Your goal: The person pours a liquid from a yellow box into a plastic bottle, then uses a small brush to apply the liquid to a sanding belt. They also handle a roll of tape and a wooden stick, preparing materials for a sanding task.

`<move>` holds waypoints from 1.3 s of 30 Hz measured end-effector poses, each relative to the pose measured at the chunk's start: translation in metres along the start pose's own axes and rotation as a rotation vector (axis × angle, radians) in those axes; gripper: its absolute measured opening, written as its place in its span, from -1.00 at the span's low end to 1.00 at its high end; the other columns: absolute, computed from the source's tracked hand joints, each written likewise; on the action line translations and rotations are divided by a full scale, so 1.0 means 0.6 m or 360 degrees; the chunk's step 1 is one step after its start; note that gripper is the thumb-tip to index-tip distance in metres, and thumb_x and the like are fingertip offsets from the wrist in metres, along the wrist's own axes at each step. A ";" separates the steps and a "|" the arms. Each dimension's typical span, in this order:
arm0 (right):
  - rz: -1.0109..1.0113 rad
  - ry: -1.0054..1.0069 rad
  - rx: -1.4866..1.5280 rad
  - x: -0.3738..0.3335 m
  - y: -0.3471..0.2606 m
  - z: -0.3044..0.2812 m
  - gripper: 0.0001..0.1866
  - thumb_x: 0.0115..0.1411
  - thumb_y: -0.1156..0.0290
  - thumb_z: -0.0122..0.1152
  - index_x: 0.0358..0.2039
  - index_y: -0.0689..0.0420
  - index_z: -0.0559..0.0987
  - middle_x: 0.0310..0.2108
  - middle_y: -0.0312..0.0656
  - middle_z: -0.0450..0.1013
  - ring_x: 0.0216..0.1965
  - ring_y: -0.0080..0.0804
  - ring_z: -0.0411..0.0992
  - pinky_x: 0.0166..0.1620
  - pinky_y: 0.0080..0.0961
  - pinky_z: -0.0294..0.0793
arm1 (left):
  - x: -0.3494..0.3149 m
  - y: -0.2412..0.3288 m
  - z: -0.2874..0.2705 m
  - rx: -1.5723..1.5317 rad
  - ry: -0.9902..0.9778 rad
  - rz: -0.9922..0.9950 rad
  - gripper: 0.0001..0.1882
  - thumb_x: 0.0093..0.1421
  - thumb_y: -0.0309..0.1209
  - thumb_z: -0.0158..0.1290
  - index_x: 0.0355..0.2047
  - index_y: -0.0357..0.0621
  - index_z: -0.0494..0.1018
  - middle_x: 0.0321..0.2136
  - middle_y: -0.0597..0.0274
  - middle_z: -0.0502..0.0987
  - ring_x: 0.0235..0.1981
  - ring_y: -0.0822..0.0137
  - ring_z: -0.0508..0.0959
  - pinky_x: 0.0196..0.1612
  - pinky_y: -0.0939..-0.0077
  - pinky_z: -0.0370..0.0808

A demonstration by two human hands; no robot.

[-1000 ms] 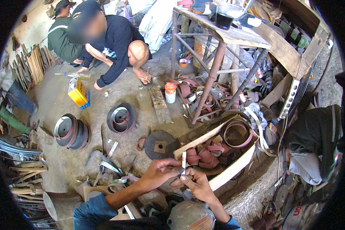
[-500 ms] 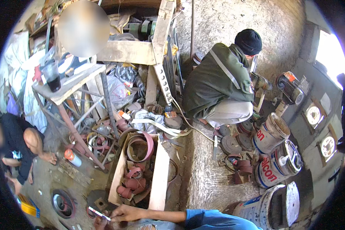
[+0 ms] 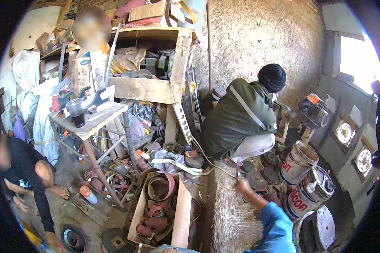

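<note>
Right sleeve (image 3: 276,230): plain blue fabric, creased, ending partway down the forearm.
Right hand (image 3: 242,187): bare; finer detail too small to tell.
Trouser cloth (image 3: 162,249): grey-blue, mostly cut off at lower edge.

1. Sleeve (image 3: 275,224): blue.
2. Discs (image 3: 256,180): dull grey-brown.
3. Abrasive strips (image 3: 158,223): brick-red.
4. Box (image 3: 183,215): pale tan.
5. Co-worker's jacket (image 3: 226,122): dark green, one pale stripe; knit cap (image 3: 272,79), black.
6. Buckets (image 3: 299,163): white, red lettering.
7. Bottle (image 3: 90,197): white, orange top.
8. Power strip (image 3: 182,122): white, dark-dotted row.
</note>
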State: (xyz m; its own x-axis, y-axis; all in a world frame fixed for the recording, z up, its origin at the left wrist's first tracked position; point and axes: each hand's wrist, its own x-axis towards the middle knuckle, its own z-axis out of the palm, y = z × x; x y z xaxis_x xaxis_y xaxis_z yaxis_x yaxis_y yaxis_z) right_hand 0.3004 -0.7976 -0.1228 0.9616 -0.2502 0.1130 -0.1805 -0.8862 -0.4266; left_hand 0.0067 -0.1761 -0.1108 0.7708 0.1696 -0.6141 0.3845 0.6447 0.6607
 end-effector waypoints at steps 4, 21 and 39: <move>0.0328 0.0659 -0.0381 0.109 0.166 -0.189 -0.33 -0.12 0.34 0.51 0.05 0.16 0.48 -0.18 0.10 0.58 -0.08 0.03 0.56 -0.03 -0.12 0.54 | 0.008 -0.015 -0.020 0.0836 -0.0248 0.0661 -0.68 0.41 -0.37 -0.08 0.07 -0.29 0.42 -0.27 0.30 0.48 -0.27 0.44 0.42 -0.17 0.53 0.41; 0.0087 0.0291 -0.0497 0.186 0.269 -0.295 -0.48 0.16 0.30 0.21 0.12 0.24 0.44 -0.02 0.12 0.51 0.02 0.02 0.48 0.09 -0.23 0.46 | 0.010 -0.050 -0.030 -0.0120 -0.0547 0.0119 -0.69 0.37 -0.32 0.02 0.07 -0.12 0.40 -0.04 0.18 0.56 0.02 0.18 0.55 0.07 0.14 0.51; -0.0506 -0.0113 -0.0022 0.118 -0.283 -0.109 -0.51 0.13 0.38 0.30 0.09 0.22 0.52 -0.08 -0.04 0.55 -0.11 -0.16 0.52 0.04 -0.35 0.45 | 0.016 -0.060 0.013 0.0305 -0.0221 0.0420 -0.52 0.24 -0.44 0.05 0.18 -0.21 0.38 -0.06 0.20 0.57 -0.05 0.40 0.48 0.08 0.42 0.43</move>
State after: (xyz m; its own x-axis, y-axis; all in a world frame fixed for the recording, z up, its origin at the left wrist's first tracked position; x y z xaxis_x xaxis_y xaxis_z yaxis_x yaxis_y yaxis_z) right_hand 0.3857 -0.6905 0.0161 0.9822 0.0673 0.1756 0.1289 -0.9211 -0.3674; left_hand 0.0045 -0.2035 -0.1371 0.9131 0.2003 -0.3553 0.2408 0.4384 0.8659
